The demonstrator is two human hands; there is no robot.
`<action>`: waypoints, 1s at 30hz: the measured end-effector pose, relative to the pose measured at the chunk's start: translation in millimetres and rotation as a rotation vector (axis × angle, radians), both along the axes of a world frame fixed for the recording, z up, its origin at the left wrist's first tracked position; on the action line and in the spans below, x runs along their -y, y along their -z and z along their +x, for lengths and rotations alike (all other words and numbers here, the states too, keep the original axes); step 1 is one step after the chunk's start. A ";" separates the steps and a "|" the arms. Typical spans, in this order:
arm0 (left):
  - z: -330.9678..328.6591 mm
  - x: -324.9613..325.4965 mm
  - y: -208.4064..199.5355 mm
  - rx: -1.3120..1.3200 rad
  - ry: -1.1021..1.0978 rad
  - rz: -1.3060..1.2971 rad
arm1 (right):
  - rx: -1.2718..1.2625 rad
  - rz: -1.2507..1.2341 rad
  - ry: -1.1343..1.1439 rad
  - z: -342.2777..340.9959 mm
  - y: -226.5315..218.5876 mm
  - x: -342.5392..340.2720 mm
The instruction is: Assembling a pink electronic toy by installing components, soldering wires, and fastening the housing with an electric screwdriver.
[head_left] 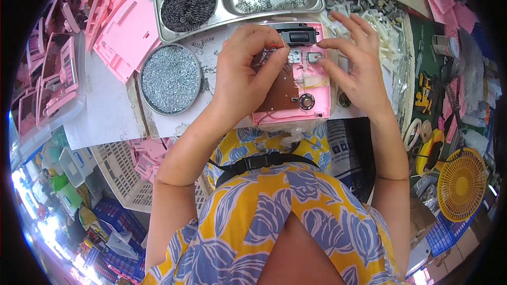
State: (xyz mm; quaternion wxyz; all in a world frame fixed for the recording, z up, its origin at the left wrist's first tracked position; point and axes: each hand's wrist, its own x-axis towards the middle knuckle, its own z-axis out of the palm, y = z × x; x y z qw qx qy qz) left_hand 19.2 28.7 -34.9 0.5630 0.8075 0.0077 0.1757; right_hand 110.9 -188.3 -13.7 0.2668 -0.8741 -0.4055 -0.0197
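Observation:
A pink plastic housing (pixel 324 95) lies on the table in front of me, its inside facing up. In it are a brown circuit board (pixel 280 92), a round black speaker-like part (pixel 307 101), a small silver motor-like part (pixel 314 57) and a black compartment (pixel 300 36) along the far edge. My left hand (pixel 245 68) reaches over the housing's left side, thumb and forefinger pinched together; thin wires show beneath them, but what they hold is hidden. At the housing's right edge my right hand (pixel 359 60) is open, fingers spread, thumb and forefinger apart near the motor-like part.
Left of the housing stands a round tin (pixel 170 79) of small screws. A metal tray (pixel 232 18) with springs sits beyond. Pink shells (pixel 127 37) pile up at left; white plastic parts (pixel 388 39) and yellow-handled tools (pixel 423 92) lie at right, above a yellow fan (pixel 462 184).

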 end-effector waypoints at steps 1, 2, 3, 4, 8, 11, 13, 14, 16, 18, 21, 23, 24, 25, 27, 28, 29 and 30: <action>2.0 2.7 -2.7 -0.015 -0.014 -0.055 | 0.047 0.023 -0.012 -3.2 -9.0 -3.5; 3.5 4.7 -4.1 -0.030 -0.029 -0.110 | 0.093 0.047 -0.024 -5.9 -13.1 -8.3; 5.5 5.4 -3.7 0.010 -0.031 -0.063 | 0.091 0.057 -0.042 -8.8 -10.0 -16.1; 9.5 5.9 -3.9 0.053 -0.023 -0.017 | 0.093 0.066 -0.051 -13.1 -6.2 -25.1; 13.7 4.8 -5.9 0.079 0.049 0.042 | 0.049 0.090 -0.101 -11.3 6.0 -36.2; 5.9 -4.9 -16.9 0.070 0.110 0.266 | -0.014 0.155 -0.090 -10.8 10.8 -31.0; -0.3 2.4 -16.2 0.046 0.076 0.460 | -0.052 0.197 -0.078 -11.4 11.1 -26.0; -2.3 6.4 -14.4 0.034 0.059 0.557 | -0.064 0.217 -0.075 -12.0 10.5 -24.5; -1.8 11.7 -5.0 0.022 0.063 0.531 | -0.080 0.233 -0.060 -12.9 10.4 -20.6; -1.2 11.8 2.3 0.043 0.060 0.520 | -0.087 0.226 -0.037 -14.3 12.4 -16.9; -1.6 10.7 7.0 0.138 0.062 0.531 | -0.099 0.222 -0.048 -14.4 12.7 -13.6; -5.4 7.3 5.8 0.218 0.076 0.561 | -0.071 0.207 -0.070 -14.1 8.3 -13.7; -8.7 4.6 5.8 0.251 0.086 0.591 | -0.057 0.201 -0.082 -13.9 6.5 -13.8; -12.7 1.7 7.1 0.285 0.098 0.619 | -0.037 0.195 -0.087 -13.2 6.8 -13.2; -19.1 -4.4 9.7 0.330 0.142 0.607 | 0.002 0.184 -0.100 -11.1 7.3 -12.2; -22.2 -8.0 11.5 0.341 0.172 0.565 | 0.028 0.194 -0.101 -11.0 6.3 -13.7; -24.9 -10.5 13.3 0.351 0.202 0.523 | 0.053 0.205 -0.102 -11.0 4.2 -15.9; -27.7 -12.1 15.8 0.284 0.127 0.518 | 0.078 0.217 -0.103 -11.3 3.0 -17.3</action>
